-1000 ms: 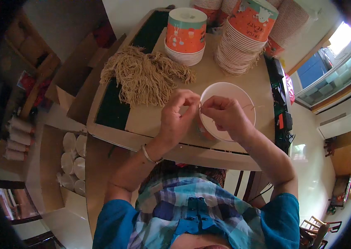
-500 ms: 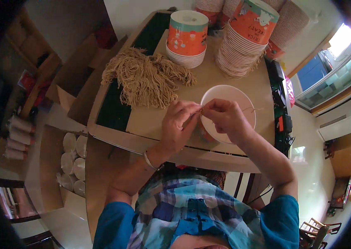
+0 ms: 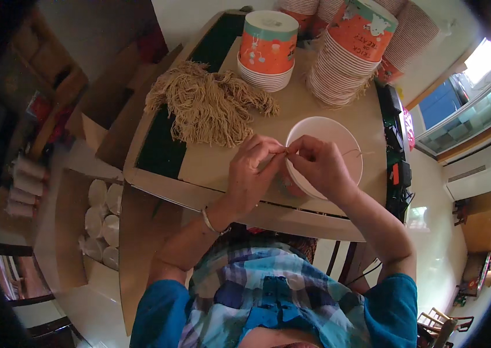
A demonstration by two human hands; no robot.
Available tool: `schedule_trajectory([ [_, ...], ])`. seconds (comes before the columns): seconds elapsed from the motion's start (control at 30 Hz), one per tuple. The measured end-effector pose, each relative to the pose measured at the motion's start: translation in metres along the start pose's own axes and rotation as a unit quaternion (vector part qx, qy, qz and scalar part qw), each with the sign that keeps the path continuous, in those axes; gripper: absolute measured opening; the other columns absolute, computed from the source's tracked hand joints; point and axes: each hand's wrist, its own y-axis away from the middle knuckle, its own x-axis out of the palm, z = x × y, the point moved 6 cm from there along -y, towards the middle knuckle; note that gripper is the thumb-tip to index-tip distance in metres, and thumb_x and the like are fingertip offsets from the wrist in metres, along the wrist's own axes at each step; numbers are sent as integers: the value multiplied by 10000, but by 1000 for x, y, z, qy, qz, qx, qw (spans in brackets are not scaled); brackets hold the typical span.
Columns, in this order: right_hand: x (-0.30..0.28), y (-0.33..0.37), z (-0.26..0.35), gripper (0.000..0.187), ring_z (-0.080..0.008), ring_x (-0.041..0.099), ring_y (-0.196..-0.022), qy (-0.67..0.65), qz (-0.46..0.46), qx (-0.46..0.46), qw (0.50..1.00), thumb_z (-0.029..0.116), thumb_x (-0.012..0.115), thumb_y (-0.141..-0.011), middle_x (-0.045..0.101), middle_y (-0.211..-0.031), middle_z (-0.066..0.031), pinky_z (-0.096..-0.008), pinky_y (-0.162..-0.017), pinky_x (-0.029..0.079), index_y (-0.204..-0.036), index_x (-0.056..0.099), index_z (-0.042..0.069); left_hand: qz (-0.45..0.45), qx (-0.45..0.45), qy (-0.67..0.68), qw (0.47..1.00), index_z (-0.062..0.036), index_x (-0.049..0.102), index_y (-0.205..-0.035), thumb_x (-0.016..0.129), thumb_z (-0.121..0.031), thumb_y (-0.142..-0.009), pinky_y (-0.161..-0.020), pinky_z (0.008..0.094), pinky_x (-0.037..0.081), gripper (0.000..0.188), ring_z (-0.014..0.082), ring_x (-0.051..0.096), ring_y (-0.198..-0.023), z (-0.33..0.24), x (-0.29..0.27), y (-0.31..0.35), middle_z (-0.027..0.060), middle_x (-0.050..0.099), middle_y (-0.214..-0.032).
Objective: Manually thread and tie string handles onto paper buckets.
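A round paper bucket (image 3: 347, 136), white inside and orange outside, stands on the table with its mouth up. A thin strand of tan twine (image 3: 354, 152) runs across its right rim, the loose end sticking out past the edge. At the left rim, my left hand (image 3: 250, 174) and my right hand (image 3: 324, 167) meet fingertip to fingertip, both pinched closed on what looks like the twine; the fingers mostly hide it. My right hand lies over the bucket's mouth. Left of it, beyond my left hand, is a heap of cut twine (image 3: 208, 107).
An upside-down stack of orange and green buckets (image 3: 267, 49) stands at the back, with taller stacks (image 3: 347, 52) to its right. Black devices (image 3: 395, 139) line the table's right edge. On the left below the table, an open carton (image 3: 71, 232) holds several white round items.
Both hands stay pinched together at the left rim, with only slight finger movement. The whole view has shifted a little; nothing else has visibly moved.
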Motion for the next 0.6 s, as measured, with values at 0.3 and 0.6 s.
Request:
schedule_trajectory([
  [0.3, -1, 7, 20, 111, -112, 532, -576, 121, -23, -24, 992, 105, 657, -853, 620, -663, -116, -314, -551, 462, -907, 659, 9, 47, 97, -97, 989, -40, 624, -958, 649, -50, -842, -866, 391, 447, 119, 292, 578, -926, -10, -1, -4, 73, 610, -981],
  [0.6, -1, 9, 25, 89, -213, 610, -578, 144, -37, -45, 988, 103, 651, -853, 632, -682, -137, -346, -580, 499, -874, 635, 18, 68, 154, -118, 979, -21, 616, -931, 675, 17, -779, -802, 404, 503, 167, 319, 607, -905, -13, 0, -11, 122, 619, -976],
])
